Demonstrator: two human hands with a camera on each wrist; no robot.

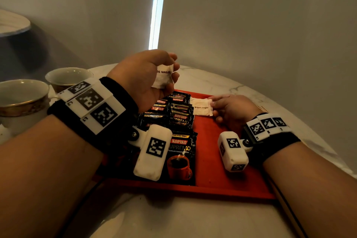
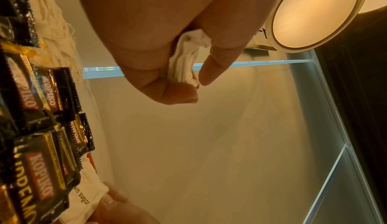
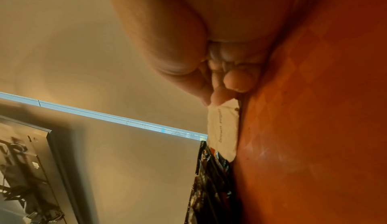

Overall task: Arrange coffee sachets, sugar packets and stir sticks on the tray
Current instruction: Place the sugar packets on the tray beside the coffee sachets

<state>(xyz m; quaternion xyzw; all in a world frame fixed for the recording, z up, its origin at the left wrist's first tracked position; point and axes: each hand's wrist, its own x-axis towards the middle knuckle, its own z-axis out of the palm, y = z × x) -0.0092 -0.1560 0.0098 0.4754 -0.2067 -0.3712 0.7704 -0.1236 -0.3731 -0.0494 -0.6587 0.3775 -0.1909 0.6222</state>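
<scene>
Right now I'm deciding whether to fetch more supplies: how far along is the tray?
Done: the coffee sachets lie overlapping in rows on the red tray's left half. In hand: the right hand pinches a brown sugar packet lying on the tray beside them, while the left hand holds more sugar packets above. Left: those packets and the stir sticks, which I cannot see.

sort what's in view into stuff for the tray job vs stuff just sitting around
For the job:
- red tray
- Kopiko coffee sachets lying on the tray
- brown sugar packet on the tray, pinched by the right hand
- sugar packets held in the left hand above the tray

Just lying about:
- two cups at the left
- marble table
</scene>
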